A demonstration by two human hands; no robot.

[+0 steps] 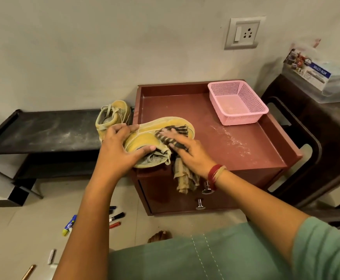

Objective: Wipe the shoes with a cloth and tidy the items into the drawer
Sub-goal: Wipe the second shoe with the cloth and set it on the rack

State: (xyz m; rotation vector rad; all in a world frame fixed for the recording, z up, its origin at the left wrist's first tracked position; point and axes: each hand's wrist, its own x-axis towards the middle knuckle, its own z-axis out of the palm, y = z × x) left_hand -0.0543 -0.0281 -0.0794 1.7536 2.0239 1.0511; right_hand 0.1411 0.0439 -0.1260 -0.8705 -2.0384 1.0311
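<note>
Yellow shoe (145, 136): judged light, soft upper, stiff sole. My left hand (120, 146) grips its collar, the soundest hold; my right hand (187, 154) presses striped cloth (172, 132) beneath flat fingers.

Yellow shoe (145, 145) — matt, suede-like upper, scuffed and dusty; second shoe (112, 114) the same. Striped cloth (172, 134): woven, rough. Drawer unit (236, 152) — smooth maroon top with a dull sheen, pale dusty smears. Knobs (200, 206): polished metal. Pink basket (238, 104): perforated plastic. Black bench (53, 128): matt, dust-streaked. Storage box (337, 85): clear glossy plastic.
</note>
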